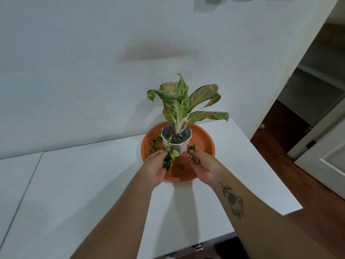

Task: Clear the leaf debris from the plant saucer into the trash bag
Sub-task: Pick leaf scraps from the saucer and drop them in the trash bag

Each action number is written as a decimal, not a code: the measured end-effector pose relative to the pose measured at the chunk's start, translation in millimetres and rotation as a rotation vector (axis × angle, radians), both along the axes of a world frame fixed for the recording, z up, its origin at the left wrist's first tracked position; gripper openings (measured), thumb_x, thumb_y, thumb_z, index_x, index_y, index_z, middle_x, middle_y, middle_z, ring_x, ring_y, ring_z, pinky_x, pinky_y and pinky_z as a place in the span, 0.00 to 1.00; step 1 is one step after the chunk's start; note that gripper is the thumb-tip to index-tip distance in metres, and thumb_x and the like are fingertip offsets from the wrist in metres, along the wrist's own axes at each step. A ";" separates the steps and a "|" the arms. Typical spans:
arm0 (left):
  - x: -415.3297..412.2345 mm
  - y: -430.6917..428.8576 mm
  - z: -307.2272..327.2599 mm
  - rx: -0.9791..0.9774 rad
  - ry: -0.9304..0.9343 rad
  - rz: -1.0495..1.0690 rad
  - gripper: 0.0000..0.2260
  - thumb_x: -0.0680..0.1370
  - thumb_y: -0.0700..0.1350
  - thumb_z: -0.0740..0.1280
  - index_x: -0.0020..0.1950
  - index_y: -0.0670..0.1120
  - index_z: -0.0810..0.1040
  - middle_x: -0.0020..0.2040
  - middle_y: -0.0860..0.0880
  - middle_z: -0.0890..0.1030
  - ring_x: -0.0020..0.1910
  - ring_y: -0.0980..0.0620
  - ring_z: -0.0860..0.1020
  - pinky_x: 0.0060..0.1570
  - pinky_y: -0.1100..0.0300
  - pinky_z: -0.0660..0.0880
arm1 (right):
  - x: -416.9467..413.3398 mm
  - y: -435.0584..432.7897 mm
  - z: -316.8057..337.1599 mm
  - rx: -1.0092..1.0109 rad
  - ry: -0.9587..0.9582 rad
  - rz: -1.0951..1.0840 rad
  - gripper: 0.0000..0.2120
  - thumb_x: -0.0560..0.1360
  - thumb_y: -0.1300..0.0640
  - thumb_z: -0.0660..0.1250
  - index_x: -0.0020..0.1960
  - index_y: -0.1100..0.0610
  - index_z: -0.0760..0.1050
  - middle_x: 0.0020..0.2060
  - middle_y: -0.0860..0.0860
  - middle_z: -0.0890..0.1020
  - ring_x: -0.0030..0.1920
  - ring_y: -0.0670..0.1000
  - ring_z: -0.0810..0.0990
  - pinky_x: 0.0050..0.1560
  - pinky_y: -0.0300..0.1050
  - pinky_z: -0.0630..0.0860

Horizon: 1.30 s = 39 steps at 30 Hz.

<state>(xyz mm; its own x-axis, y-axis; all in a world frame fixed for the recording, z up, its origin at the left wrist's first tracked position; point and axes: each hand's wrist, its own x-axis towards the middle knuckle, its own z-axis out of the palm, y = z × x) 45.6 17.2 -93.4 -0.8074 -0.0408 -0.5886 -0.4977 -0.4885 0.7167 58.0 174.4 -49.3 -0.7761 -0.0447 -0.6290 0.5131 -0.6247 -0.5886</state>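
An orange plant saucer (204, 141) sits on a white table with a white pot (176, 140) holding a speckled green plant (183, 101) in its middle. My left hand (155, 168) hovers over the saucer's near left rim, closed on a bunch of green leaf debris (169, 158). My right hand (204, 167) is over the near right part of the saucer, pinching more leaf bits (192, 152). Loose leaf pieces (155, 143) lie on the saucer left of the pot, and small crumbs (180, 165) lie between my hands. No trash bag is in view.
The white table (84, 193) runs left and toward me; its right edge (274, 174) drops to a wooden floor (280, 135). A white wall stands right behind the saucer. A white door (328, 161) is at the right.
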 end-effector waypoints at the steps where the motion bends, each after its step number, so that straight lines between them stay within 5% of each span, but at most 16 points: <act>1: 1.3 0.4 -0.9 0.025 0.004 0.011 0.11 0.78 0.39 0.67 0.60 0.40 0.80 0.50 0.43 0.85 0.43 0.52 0.83 0.44 0.60 0.78 | 1.3 -1.3 -0.3 -0.023 -0.001 -0.015 0.05 0.77 0.69 0.63 0.42 0.66 0.76 0.39 0.58 0.79 0.39 0.51 0.78 0.32 0.35 0.81; 16: 23.0 18.0 6.8 0.152 0.039 0.007 0.13 0.78 0.40 0.68 0.62 0.38 0.78 0.52 0.43 0.84 0.44 0.54 0.82 0.38 0.64 0.79 | 18.5 8.9 -3.3 -0.160 0.037 -0.171 0.03 0.75 0.69 0.66 0.49 0.67 0.75 0.46 0.58 0.79 0.45 0.50 0.78 0.34 0.36 0.82; 21: 23.1 37.1 12.2 0.184 0.047 -0.028 0.11 0.78 0.40 0.68 0.59 0.38 0.79 0.49 0.44 0.85 0.43 0.53 0.83 0.48 0.61 0.78 | 21.9 25.9 -3.0 -0.161 0.052 -0.211 0.03 0.75 0.68 0.66 0.49 0.66 0.75 0.44 0.57 0.79 0.42 0.49 0.78 0.35 0.35 0.82; 23: 21.7 47.4 15.0 0.191 0.053 -0.039 0.09 0.78 0.40 0.67 0.57 0.39 0.80 0.42 0.47 0.85 0.39 0.55 0.83 0.44 0.62 0.77 | 22.7 35.0 -1.6 -0.165 0.063 -0.223 0.01 0.76 0.68 0.65 0.47 0.66 0.75 0.43 0.57 0.79 0.41 0.49 0.78 0.36 0.36 0.81; 26: 16.9 58.8 15.2 0.187 0.048 -0.032 0.13 0.78 0.40 0.67 0.62 0.38 0.78 0.45 0.46 0.84 0.41 0.54 0.82 0.43 0.62 0.77 | 21.5 47.9 -0.7 -0.183 0.069 -0.240 0.02 0.76 0.68 0.65 0.46 0.66 0.76 0.42 0.56 0.80 0.42 0.49 0.79 0.37 0.36 0.81; 31: 16.1 83.0 20.3 0.174 0.041 -0.065 0.09 0.80 0.40 0.64 0.59 0.39 0.77 0.38 0.46 0.85 0.31 0.55 0.83 0.27 0.65 0.77 | 24.2 74.0 -3.4 -0.191 0.076 -0.263 0.02 0.75 0.69 0.66 0.46 0.65 0.77 0.42 0.56 0.81 0.41 0.49 0.80 0.40 0.37 0.82; 34: 15.2 111.2 15.6 0.163 0.038 -0.060 0.11 0.79 0.39 0.66 0.61 0.38 0.77 0.44 0.45 0.84 0.37 0.54 0.82 0.34 0.65 0.80 | 26.5 106.9 -9.1 -0.195 0.067 -0.315 0.04 0.74 0.70 0.67 0.48 0.66 0.77 0.45 0.56 0.81 0.44 0.49 0.80 0.39 0.38 0.83; 39: 19.3 170.9 10.5 0.167 0.029 -0.100 0.07 0.79 0.38 0.66 0.55 0.38 0.79 0.40 0.46 0.84 0.36 0.55 0.81 0.35 0.66 0.80 | 30.0 166.0 -15.5 -0.186 0.076 -0.367 0.11 0.73 0.70 0.68 0.56 0.67 0.76 0.47 0.56 0.81 0.46 0.50 0.80 0.35 0.37 0.81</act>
